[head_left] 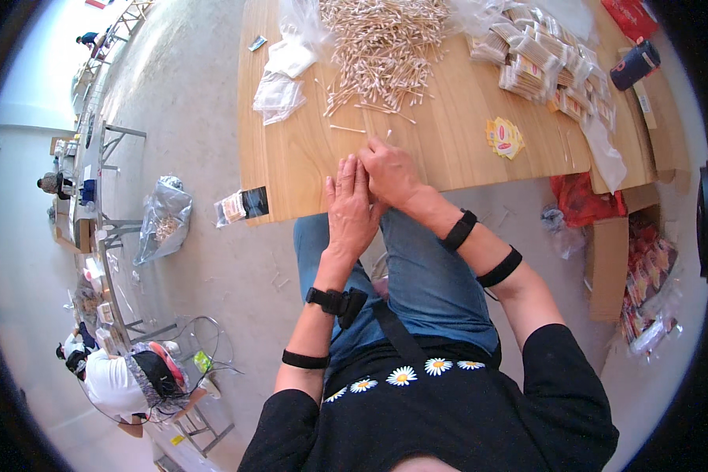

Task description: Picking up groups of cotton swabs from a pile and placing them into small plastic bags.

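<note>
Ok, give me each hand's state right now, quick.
Left hand: fingers extended, against the right hand; whether it grips anything cannot be told.
Right hand: fingers bent; anything held is hidden.

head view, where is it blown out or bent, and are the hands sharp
Head view: pale wall at upper left washed out; head view: edges of the wooden table bow slightly; head view: left hand and right hand fairly sharp, though whether anything lies between them can't be made out.
</note>
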Action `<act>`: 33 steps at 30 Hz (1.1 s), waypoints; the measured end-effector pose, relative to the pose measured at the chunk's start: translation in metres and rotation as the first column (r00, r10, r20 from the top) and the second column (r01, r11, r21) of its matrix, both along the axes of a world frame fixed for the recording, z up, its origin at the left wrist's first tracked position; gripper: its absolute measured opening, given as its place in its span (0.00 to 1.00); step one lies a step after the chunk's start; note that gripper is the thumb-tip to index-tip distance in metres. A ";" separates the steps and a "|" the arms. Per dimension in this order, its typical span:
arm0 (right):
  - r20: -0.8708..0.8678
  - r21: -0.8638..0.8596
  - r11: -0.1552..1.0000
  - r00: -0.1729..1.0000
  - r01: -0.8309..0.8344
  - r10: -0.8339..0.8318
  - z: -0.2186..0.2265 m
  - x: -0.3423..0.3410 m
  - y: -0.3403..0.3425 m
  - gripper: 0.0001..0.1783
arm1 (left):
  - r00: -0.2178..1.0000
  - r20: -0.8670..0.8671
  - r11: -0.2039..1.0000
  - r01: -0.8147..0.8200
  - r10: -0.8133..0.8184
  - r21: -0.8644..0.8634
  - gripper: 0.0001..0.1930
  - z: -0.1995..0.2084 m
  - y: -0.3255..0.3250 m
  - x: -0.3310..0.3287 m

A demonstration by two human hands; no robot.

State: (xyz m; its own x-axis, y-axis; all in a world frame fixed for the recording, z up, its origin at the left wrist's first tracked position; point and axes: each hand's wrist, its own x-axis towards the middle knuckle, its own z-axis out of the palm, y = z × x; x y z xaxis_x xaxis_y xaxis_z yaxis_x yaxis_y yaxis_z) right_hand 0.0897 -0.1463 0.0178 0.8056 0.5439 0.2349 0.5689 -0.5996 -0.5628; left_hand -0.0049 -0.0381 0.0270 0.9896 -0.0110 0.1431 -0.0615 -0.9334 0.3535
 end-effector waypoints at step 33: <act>0.245 -0.070 0.992 0.966 0.104 -0.084 0.010 0.042 0.003 0.08 | 0.995 -0.084 0.998 0.059 -0.061 -0.024 0.58 0.001 0.025 -0.012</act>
State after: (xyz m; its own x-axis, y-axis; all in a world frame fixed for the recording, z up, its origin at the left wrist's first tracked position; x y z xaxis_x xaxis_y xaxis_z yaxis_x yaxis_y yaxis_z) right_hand 0.1314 -0.1435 0.0276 0.7789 0.4939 0.3865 0.6208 -0.6951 -0.3626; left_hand -0.0171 -0.0130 0.0279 0.9959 -0.0684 0.0596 -0.0860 -0.9210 0.3800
